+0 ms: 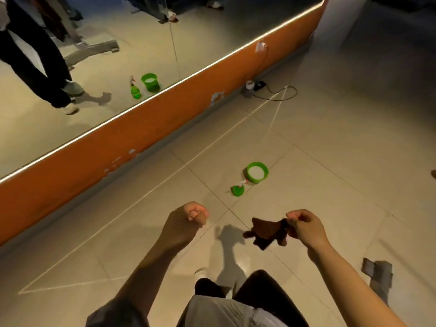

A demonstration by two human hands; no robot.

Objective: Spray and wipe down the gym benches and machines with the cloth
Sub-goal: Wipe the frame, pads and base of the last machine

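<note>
Tiled floor [306, 128] with green bucket [257, 172] beside spray bottle [237, 190].

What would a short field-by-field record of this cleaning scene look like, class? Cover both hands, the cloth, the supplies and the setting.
left hand: fingers curled, holding nothing
right hand: pinches the cloth
cloth: dark brown, hanging in the air
spray bottle: green, on the floor, untouched
bucket: green, beside the bottle
setting: tiled floor, orange wall base below a mirror
</note>
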